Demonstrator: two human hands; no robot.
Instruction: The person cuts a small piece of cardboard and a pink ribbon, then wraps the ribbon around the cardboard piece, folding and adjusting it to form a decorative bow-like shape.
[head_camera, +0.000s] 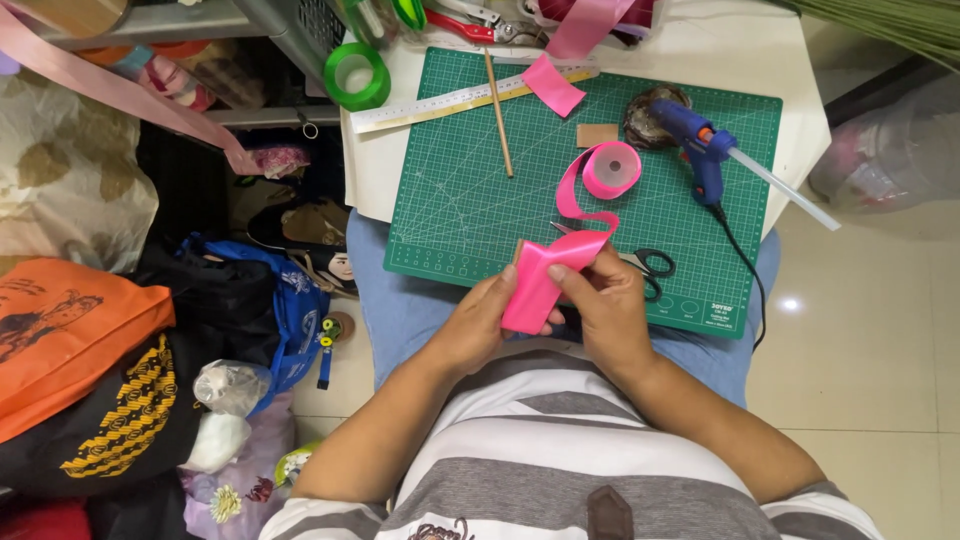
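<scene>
Both hands meet over the lap at the near edge of the mat (450, 200): left hand (480, 320) and right hand (605, 305) each pinch a folded length of pink ribbon (535, 285), fingers closed on it. Ribbon runs up in a loop to its spool (612, 170) lying on the mat. Scissors (652, 268) lie just beside the right hand. Blue glue gun (700, 150) rests farther right, stick (498, 115) and ruler (450, 103) toward the far edge. Bags (100, 370) are piled on the floor at left.
</scene>
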